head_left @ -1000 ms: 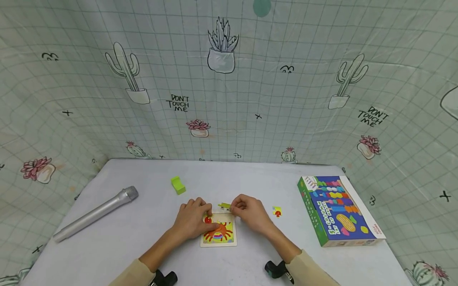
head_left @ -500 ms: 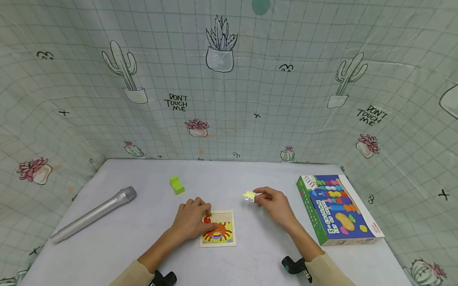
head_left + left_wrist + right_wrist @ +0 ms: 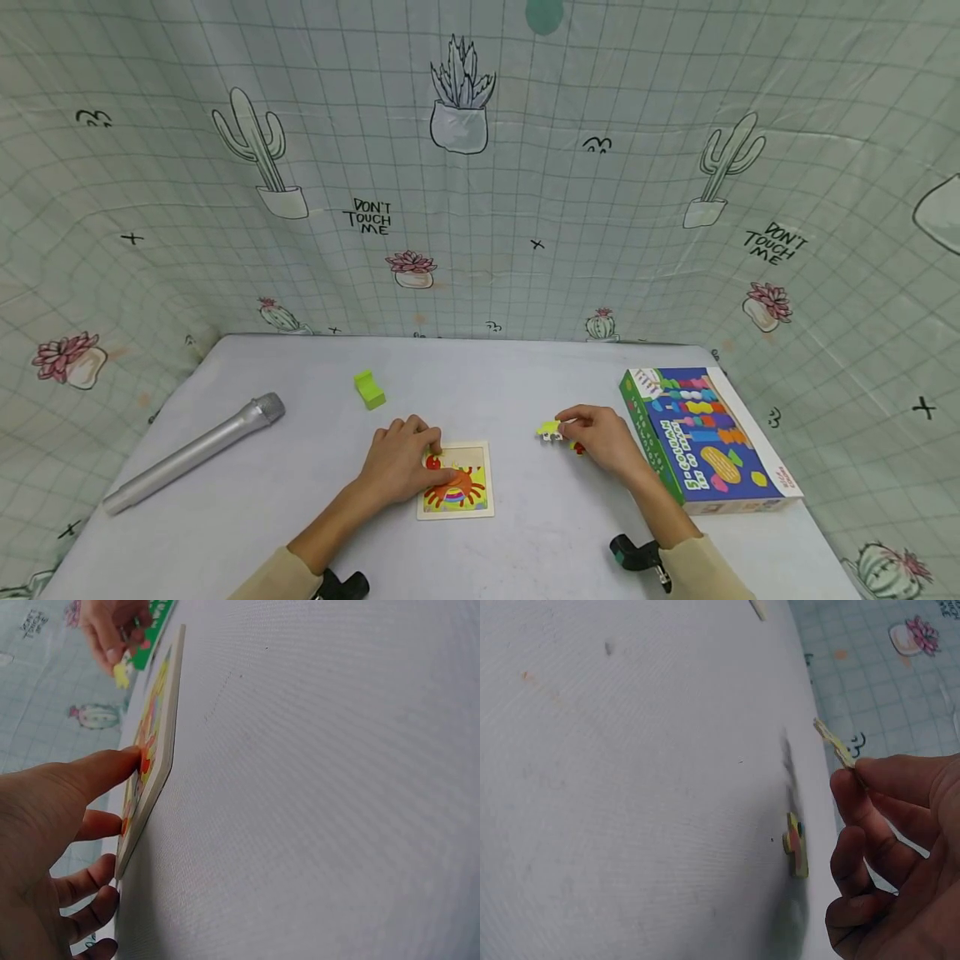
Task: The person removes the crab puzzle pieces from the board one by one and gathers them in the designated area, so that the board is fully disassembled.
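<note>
The left hand [image 3: 406, 462] rests on a square jigsaw puzzle board [image 3: 472, 456] with an orange crab picture, whose upper part shows bare wood. In the left wrist view, the thumb presses on the picture of the board [image 3: 171, 727] while the other fingers lie along its edge. Between thumb and index finger, the right hand [image 3: 606, 440] pinches a yellow puzzle piece [image 3: 550, 430], raised above the table in the right wrist view. Below that hand lies a second puzzle piece [image 3: 796, 847], yellow with red, partly hidden by the fingers in the head view.
A light-green block [image 3: 370, 390] lies beyond the left hand. To the far left is a silver microphone [image 3: 197, 452]. A blue and green game box [image 3: 708, 442] sits close to the right forearm. The white table [image 3: 300, 358] meets a patterned cloth backdrop [image 3: 510, 183] behind.
The right hand has lifted the yellow puzzle piece away from the board and carried it right, over the loose piece. The left hand has stayed on the board.
</note>
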Tool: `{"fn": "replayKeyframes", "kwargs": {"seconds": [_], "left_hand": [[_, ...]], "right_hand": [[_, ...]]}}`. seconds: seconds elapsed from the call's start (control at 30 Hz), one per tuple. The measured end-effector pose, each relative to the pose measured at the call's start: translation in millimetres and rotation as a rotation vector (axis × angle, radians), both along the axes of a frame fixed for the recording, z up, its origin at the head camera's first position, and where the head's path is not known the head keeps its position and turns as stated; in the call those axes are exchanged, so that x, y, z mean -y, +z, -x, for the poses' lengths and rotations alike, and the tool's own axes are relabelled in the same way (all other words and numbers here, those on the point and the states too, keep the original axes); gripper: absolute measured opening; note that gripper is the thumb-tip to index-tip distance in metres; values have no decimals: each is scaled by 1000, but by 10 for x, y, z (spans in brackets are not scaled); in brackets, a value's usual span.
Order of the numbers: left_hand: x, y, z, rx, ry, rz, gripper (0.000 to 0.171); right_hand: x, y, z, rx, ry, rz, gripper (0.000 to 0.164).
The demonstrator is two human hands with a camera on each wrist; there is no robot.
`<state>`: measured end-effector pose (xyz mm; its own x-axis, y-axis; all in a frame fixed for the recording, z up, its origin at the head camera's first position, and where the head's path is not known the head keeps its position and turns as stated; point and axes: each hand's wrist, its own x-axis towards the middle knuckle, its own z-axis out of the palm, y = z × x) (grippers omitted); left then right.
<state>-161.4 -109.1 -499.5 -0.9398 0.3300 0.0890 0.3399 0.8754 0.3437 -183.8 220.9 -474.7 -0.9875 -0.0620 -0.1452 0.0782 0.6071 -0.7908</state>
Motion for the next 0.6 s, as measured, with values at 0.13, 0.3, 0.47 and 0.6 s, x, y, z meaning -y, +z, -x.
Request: {"fn": "replayKeyframes", "kwargs": {"seconds": [0.13, 0.3, 0.47, 0.6], "left_hand": [[-2, 5, -4, 1, -3, 0, 40], [0, 0, 3, -1, -6, 8, 40], [5, -6, 6, -7, -10, 0, 39], [4, -14, 11, -11, -10, -6, 39]], "right_hand": [[-1, -79, 18, -13, 6, -53, 17], [17, -144, 43, -43, 8, -109, 12], [30, -166, 61, -61, 9, -134, 8], [25, -179, 83, -70, 10, -174, 8]]}}
